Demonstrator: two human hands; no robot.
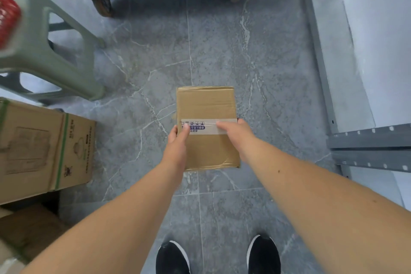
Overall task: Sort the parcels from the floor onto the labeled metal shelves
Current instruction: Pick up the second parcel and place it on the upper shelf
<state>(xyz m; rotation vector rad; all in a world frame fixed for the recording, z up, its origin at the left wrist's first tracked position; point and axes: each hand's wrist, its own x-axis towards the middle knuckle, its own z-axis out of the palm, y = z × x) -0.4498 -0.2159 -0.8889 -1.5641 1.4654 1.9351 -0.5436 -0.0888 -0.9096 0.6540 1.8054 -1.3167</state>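
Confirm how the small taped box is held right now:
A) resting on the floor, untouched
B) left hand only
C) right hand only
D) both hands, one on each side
D: the left hand grips the left edge of the small taped box and the right hand grips its right edge, with both thumbs lying on the tape strip across its top.
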